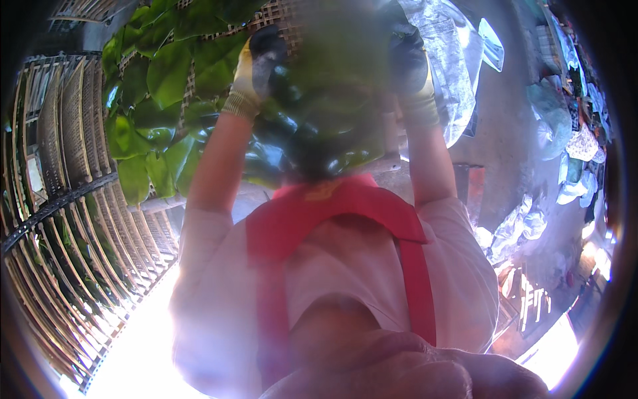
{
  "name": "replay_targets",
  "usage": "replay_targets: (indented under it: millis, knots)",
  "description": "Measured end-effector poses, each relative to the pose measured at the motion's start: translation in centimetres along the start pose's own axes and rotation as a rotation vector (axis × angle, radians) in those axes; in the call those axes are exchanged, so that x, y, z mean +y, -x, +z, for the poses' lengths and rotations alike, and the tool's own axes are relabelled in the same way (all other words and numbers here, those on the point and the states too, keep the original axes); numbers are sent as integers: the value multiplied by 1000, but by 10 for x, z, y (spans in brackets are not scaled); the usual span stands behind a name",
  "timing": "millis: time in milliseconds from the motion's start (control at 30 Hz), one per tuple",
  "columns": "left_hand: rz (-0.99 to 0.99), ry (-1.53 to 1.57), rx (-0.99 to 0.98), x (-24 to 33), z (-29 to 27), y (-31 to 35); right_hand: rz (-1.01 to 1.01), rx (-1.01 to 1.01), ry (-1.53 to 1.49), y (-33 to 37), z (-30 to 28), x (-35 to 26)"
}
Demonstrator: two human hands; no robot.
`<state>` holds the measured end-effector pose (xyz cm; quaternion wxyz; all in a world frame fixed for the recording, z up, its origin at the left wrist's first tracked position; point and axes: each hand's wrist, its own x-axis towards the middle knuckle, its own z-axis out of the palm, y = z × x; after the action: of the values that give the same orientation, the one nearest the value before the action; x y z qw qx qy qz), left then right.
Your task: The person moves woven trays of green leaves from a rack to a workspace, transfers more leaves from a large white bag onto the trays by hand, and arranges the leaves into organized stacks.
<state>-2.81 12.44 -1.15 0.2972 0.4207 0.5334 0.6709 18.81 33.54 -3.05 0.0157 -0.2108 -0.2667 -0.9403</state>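
Both my hands wear pale yellow gloves with dark coated palms and fingers. My left hand is closed at the left edge of a broad glossy green sheet, whose kind I cannot make out. At its right edge my right hand is closed too, its fingertips blurred by haze. Between the hands the sheet hangs toward my chest, its lower part shiny and rippled. Other flat green pieces lie overlapping to the left on a woven lattice rack, which shows through in gaps.
Right of my right hand lies crumpled clear plastic sheeting. Slatted bamboo racks stand at the left, crossed by a dark bar. Plastic bags and clutter line the right side of the grey floor.
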Motion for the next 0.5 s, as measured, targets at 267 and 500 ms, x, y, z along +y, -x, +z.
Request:
replay_targets:
  millis: [267,500]
  knots:
    - [-377,633,-126,-24,75,16,-409,355,547,-30,22,66]
    - [-37,-133,-247,-10,43,-26,-472,375,1965,8,24,30]
